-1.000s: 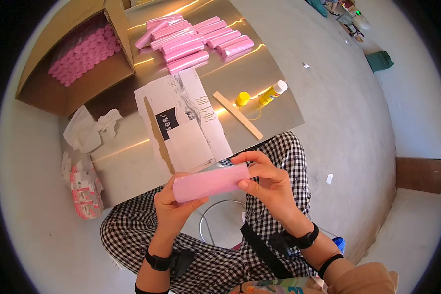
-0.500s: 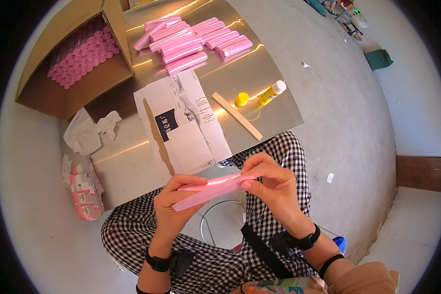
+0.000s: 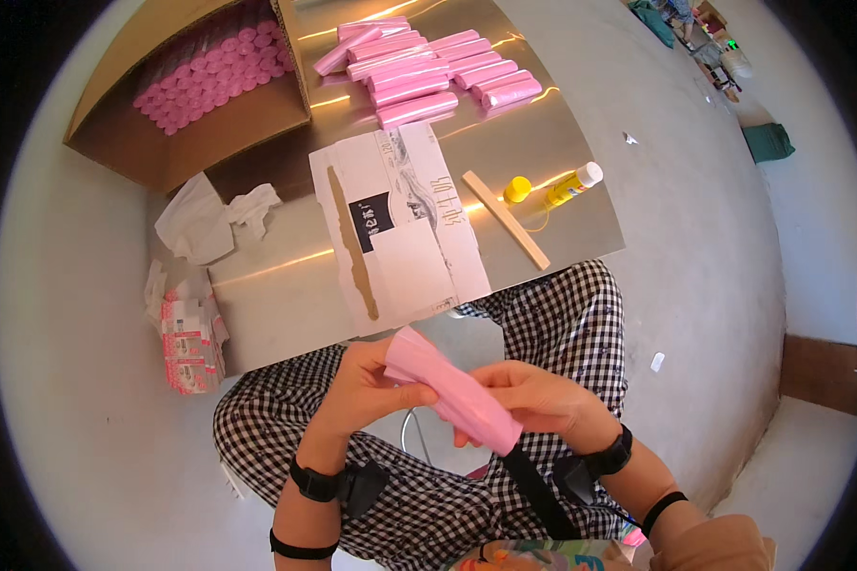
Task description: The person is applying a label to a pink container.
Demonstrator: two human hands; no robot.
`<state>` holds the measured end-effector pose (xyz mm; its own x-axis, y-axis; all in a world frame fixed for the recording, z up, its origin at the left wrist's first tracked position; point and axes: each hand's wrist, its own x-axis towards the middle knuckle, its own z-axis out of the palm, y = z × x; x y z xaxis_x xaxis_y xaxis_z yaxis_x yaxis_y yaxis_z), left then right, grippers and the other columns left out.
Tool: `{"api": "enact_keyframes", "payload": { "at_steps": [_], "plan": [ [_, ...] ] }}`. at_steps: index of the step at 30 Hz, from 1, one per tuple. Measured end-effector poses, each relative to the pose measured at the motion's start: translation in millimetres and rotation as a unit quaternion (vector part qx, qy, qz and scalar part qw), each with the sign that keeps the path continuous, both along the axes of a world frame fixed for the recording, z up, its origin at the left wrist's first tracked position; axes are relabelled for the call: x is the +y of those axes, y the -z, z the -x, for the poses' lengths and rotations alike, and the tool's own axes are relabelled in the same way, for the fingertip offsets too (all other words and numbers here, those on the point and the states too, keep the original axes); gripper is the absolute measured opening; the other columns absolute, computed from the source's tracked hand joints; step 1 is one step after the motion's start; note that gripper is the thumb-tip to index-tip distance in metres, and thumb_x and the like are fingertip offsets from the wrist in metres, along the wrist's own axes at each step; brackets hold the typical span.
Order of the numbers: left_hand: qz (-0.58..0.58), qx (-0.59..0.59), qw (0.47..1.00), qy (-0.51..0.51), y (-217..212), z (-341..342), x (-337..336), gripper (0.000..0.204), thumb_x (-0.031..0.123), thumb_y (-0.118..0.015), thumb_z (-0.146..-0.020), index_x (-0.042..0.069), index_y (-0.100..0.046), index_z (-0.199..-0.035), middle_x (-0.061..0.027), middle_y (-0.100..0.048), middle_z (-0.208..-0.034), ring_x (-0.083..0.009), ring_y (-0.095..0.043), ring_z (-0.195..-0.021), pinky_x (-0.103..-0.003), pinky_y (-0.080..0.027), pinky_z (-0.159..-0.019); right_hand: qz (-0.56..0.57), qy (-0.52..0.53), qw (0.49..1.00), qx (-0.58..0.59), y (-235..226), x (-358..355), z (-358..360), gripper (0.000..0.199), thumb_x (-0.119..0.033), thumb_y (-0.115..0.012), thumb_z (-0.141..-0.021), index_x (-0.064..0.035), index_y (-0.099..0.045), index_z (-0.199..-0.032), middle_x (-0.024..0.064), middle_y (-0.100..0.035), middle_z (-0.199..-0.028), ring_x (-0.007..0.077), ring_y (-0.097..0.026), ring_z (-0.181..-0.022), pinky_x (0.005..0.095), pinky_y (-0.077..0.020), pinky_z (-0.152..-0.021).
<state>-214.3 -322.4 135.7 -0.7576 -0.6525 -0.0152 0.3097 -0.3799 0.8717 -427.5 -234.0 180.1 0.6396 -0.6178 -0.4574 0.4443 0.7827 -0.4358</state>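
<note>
A roll of pink plastic film (image 3: 455, 392) is held above my lap, slanting from upper left to lower right. My left hand (image 3: 364, 388) grips its upper end, thumb on the near side and fingers behind. Around the lower half my right hand (image 3: 545, 398) is closed, its fingertips partly hidden by the roll. Just beyond, at the table's near edge, lies a flat white printed cardboard sheet (image 3: 419, 271) with a torn brown strip. Right of it are a wooden stick (image 3: 507, 221), a yellow cap (image 3: 517, 188) and a yellow glue stick (image 3: 569, 187).
Several finished-looking pink rolls (image 3: 415, 110) lie at the back of the metal table (image 3: 281, 328). An open cardboard box (image 3: 229, 152) at the far left holds many more. Crumpled white paper (image 3: 195, 224) and a stack of pink-and-white printed labels (image 3: 189, 347) sit along the left edge.
The pink roll has turned from nearly level to a steep slant and now shows its broad side. Both hands have moved slightly lower with it. The whole view has shifted, placing the table farther right.
</note>
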Motion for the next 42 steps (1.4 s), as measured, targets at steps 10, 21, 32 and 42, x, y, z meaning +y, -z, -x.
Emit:
{"api": "enact_keyframes", "payload": {
  "at_steps": [10,21,32,42],
  "plan": [
    [-0.121,-0.023,0.992,-0.022,-12,12,-1,0.044,0.008,-0.073,-0.079,0.001,-0.052,-0.117,-0.0056,-0.059,-0.104,-0.0120,-0.056,-0.091,-0.024,-0.046,-0.074,-0.060,0.136,0.988,-0.039,11,-4,-44,0.040,-0.030,-0.060,-0.092,-0.0010,-0.051,-0.118,0.0086,-0.064,-0.098,0.0122,-0.061,-0.087,0.0226,-0.0486,-0.073],
    [-0.020,-0.035,0.992,-0.117,5,24,14,0.076,0.006,-0.074,-0.077,-0.002,-0.032,-0.140,-0.0112,-0.049,-0.129,-0.0192,-0.052,-0.114,-0.031,-0.046,-0.091,-0.007,0.349,0.919,0.182,1,-26,-35,0.021,-0.019,-0.066,-0.088,-0.0078,-0.053,-0.100,-0.0011,-0.056,-0.078,0.0058,-0.049,-0.060,0.0198,-0.0335,-0.049],
    [-0.279,0.058,0.954,-0.096,12,22,16,0.029,0.001,-0.068,-0.080,-0.002,-0.060,-0.108,-0.0102,-0.065,-0.098,-0.0167,-0.062,-0.081,-0.028,-0.049,-0.068,0.157,0.288,0.869,0.370,-2,-20,-24,0.035,-0.004,-0.071,-0.080,-0.0024,-0.055,-0.111,0.0011,-0.061,-0.079,0.0053,-0.053,-0.060,0.0194,-0.0353,-0.045],
    [-0.258,-0.049,0.952,-0.155,8,15,9,0.022,0.001,-0.069,-0.079,-0.003,-0.063,-0.100,-0.0093,-0.066,-0.082,-0.0153,-0.061,-0.060,-0.025,-0.047,-0.054,0.181,0.278,0.893,0.306,21,-25,0,0.033,0.002,-0.070,-0.079,-0.0017,-0.057,-0.109,0.0009,-0.060,-0.092,0.0048,-0.053,-0.062,0.0192,-0.0386,-0.046]
  ]
}}
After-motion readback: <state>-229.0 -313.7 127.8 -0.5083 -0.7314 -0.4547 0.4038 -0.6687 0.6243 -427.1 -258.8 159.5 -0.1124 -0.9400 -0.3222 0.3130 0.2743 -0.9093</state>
